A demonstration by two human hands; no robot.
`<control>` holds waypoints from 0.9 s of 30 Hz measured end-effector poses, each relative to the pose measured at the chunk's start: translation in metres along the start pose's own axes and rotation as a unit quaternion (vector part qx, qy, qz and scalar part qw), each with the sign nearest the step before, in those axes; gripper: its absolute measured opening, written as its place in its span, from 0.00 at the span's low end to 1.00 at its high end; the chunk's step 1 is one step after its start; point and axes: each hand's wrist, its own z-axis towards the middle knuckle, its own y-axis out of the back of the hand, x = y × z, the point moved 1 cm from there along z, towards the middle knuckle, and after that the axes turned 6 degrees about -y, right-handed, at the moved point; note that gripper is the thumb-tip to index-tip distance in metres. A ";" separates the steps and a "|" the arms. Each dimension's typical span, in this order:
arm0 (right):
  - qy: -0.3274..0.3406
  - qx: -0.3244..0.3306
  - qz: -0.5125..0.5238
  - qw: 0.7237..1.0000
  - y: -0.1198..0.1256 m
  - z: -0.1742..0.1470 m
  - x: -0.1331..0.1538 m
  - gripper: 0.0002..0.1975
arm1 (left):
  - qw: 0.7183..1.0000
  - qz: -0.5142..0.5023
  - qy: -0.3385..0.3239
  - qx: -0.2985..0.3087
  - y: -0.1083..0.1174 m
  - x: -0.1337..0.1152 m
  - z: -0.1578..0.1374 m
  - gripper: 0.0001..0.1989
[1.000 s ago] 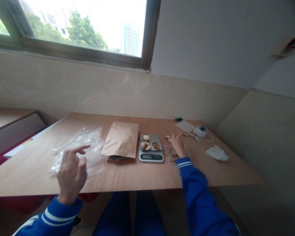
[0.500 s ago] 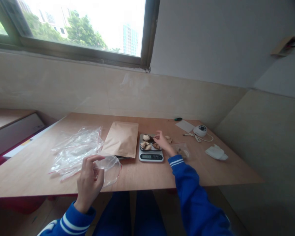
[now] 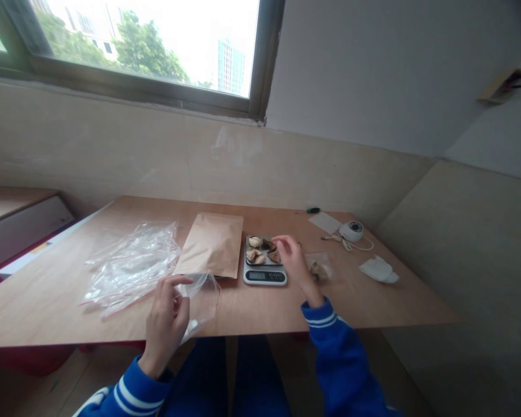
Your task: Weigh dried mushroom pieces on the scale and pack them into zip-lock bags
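Since a moment ago the left hand [image 3: 167, 315] has dragged the small clear zip bag [image 3: 200, 301] to the worktop's [image 3: 373, 301] near edge — grip pinched on it; the right hand [image 3: 292, 258], fingers loosely curled, holding nothing visible, hovers over the grey digital kitchen scale [image 3: 264, 267] mid-worktop.

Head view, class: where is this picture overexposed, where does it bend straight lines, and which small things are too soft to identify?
Head view: the window is blown out to white sky; the table edge and wall lines bow from wide-angle distortion; the pieces on the scale, by the right hand, are too soft to identify.
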 end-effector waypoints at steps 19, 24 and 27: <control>-0.183 0.274 0.082 0.941 -0.078 -0.098 0.019 0.11 | 0.981 -0.059 -0.108 -0.149 0.001 -0.025 -0.002 0.09; -0.129 0.290 0.017 0.948 -0.076 -0.103 0.031 0.11 | 0.984 -0.074 -0.117 -0.113 0.003 -0.026 -0.004 0.10; -0.119 0.299 0.026 0.946 -0.075 -0.103 0.034 0.13 | 0.982 -0.079 -0.129 -0.110 0.003 -0.022 -0.005 0.10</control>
